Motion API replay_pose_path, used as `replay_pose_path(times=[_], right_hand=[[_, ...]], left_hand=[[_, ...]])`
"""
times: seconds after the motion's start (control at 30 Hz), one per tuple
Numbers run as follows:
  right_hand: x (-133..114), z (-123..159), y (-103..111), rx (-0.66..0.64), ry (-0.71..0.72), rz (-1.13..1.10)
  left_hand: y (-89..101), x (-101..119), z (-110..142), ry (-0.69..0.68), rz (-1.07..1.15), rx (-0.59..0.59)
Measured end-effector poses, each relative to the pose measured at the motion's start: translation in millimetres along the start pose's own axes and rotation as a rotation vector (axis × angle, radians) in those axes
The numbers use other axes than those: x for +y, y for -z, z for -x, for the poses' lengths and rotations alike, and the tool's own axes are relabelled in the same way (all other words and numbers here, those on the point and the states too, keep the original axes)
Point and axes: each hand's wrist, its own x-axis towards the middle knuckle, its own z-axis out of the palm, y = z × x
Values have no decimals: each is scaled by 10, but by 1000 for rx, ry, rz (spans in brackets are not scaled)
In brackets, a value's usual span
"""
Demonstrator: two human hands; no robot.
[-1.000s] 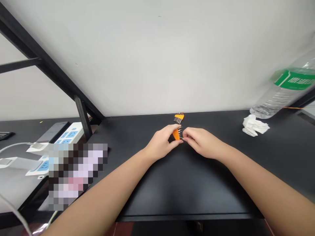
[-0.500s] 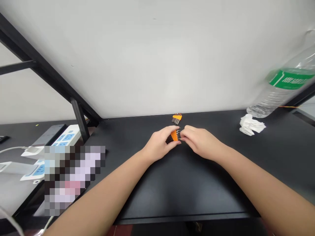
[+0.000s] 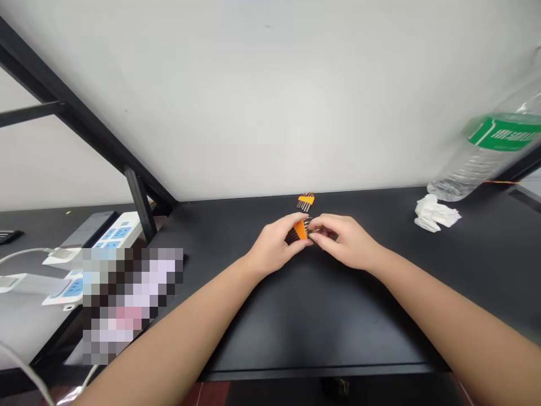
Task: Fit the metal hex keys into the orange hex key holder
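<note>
My left hand (image 3: 274, 248) is closed around an orange holder of metal hex keys (image 3: 300, 230), held just above the black table (image 3: 321, 316). My right hand (image 3: 344, 241) meets it from the right, its fingertips pinched on the metal ends that stick out of the holder. Both hands are near the table's far middle. Behind them, by the white wall, its reflection or a second small orange key set (image 3: 305, 201) shows at the table's back edge.
A crumpled white tissue (image 3: 435, 214) lies at the back right beside a clear plastic bottle (image 3: 486, 152) with a green label. On the left are a black frame post (image 3: 139, 208), white and blue power strips (image 3: 114, 237) and white cables.
The hands stay in the same spot. My right fingers have shifted slightly on the metal keys, and the view has moved a little.
</note>
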Motion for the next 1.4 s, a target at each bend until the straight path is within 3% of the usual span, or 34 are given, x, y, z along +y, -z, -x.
replay_pose_path(times=[0.1, 0.2, 0.47, 0.6, 0.73, 0.9, 1.03, 1.23, 1.4], right_hand=[[18, -3, -16, 55, -152, -123], [11, -8, -28, 48, -195, -150], [14, -11, 27, -48, -32, 112], [81, -22, -18, -140, 78, 267], [156, -48, -78, -179, 43, 406], [372, -83, 67, -64, -124, 483], [577, -123, 144, 42, -194, 502], [481, -221, -54, -124, -74, 515], [383, -239, -93, -235, -95, 514]], left_hand=[[7, 8, -5, 11, 14, 28], [16, 14, -3, 16, 20, 28], [29, 9, 1, 9, 7, -2], [18, 2, -7, -89, -26, 16], [15, -16, -12, -138, -84, -51], [46, -118, -29, -86, -172, -17], [77, -211, -58, -5, -225, -60], [70, -287, -108, 55, -279, -58], [66, -446, -90, 38, -370, -61]])
